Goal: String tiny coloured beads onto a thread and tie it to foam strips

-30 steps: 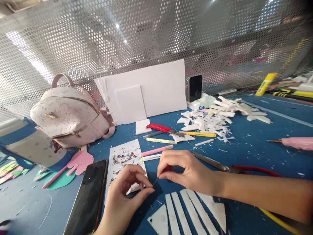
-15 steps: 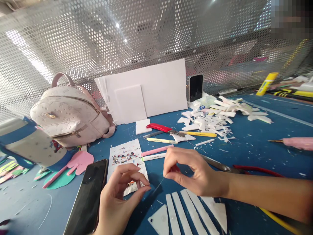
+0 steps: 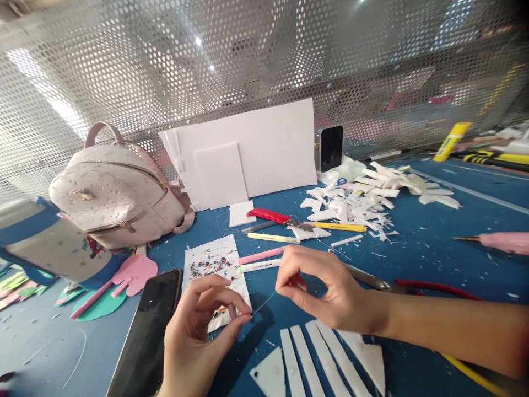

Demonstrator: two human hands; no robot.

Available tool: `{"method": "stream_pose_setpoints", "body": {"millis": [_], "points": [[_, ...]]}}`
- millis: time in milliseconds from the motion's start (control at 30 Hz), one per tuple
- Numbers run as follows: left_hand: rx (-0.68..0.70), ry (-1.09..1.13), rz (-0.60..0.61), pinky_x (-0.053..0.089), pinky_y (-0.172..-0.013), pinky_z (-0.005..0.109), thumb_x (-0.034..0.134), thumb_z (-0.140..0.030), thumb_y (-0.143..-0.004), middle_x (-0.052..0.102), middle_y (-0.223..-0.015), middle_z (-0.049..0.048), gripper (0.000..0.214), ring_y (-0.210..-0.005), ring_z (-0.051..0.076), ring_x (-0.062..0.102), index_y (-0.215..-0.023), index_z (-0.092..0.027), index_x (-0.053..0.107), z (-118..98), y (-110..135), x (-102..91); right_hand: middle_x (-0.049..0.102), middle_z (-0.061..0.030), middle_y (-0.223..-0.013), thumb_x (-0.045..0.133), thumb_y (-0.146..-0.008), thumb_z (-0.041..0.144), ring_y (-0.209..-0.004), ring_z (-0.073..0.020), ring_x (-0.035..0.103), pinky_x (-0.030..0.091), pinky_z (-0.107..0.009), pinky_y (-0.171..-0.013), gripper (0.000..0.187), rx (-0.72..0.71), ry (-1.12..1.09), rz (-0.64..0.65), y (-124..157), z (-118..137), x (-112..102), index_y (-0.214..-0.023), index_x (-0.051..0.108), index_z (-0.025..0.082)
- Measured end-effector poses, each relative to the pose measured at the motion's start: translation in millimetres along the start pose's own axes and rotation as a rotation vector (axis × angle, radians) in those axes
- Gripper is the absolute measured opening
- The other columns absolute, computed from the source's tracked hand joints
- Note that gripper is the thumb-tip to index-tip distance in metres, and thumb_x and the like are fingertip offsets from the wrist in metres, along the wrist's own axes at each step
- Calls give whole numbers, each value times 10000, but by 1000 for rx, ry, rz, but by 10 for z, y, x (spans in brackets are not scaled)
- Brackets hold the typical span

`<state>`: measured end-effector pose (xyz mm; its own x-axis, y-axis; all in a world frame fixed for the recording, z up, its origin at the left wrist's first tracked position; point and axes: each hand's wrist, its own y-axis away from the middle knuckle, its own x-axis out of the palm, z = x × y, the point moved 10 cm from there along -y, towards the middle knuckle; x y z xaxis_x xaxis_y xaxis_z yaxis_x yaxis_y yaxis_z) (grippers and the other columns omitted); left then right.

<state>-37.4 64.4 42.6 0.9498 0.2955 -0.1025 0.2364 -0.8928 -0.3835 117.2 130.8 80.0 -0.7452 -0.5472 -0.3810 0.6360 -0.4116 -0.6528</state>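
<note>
My left hand (image 3: pixel 202 325) is pinched at thumb and forefinger on one end of a thin clear thread (image 3: pixel 264 302). My right hand (image 3: pixel 322 286) pinches the other end, so the thread runs taut between them just above the blue table (image 3: pixel 433 259). Under my left fingers lies a white sheet (image 3: pixel 215 264) sprinkled with tiny coloured beads. Several white foam strips and triangles (image 3: pixel 318 358) lie in front of my right wrist.
A black phone (image 3: pixel 146 336) lies left of my left hand. Pens (image 3: pixel 264 255), a red cutter (image 3: pixel 268 216), scissors (image 3: pixel 372 281) and white foam scraps (image 3: pixel 355 204) lie beyond. White foam boards (image 3: pixel 256 149) and a pink backpack (image 3: pixel 115 190) lean on the perforated screen. A pink tool (image 3: pixel 502 241) rests at the right.
My hands have drawn apart: the right hand moved right and slightly up, the left hand eased left, and the thread between them now shows longer.
</note>
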Motion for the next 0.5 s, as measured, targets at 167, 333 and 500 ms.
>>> {"method": "stream_pose_setpoints", "body": {"millis": [167, 333, 500], "points": [[-3, 12, -2, 498, -676, 263, 699, -104, -820, 703, -742, -13, 340, -694, 146, 649, -1069, -242, 513, 6, 5, 2, 552, -16, -768, 563, -903, 118, -675, -113, 467, 431, -255, -619, 64, -12, 24, -6, 2, 12, 1, -863, 594, 157], [-7, 6, 2, 501, -678, 251, 691, -113, -829, 708, -740, -21, 326, -698, 139, 650, -1064, -251, 513, -5, 1, 18, 558, -19, -757, 574, -883, 94, -673, -111, 468, 427, -253, -619, 68, -29, 27, -10, -13, 40, 1, -848, 594, 149], [-14, 2, 1, 499, -674, 274, 704, -139, -826, 708, -735, -13, 327, -690, 155, 654, -1066, -239, 505, 2, 1, 17, 556, -17, -753, 572, -889, 103, -671, -115, 462, 425, -259, -621, 64, -34, 32, -7, -15, 46, 3, -861, 592, 157]]}}
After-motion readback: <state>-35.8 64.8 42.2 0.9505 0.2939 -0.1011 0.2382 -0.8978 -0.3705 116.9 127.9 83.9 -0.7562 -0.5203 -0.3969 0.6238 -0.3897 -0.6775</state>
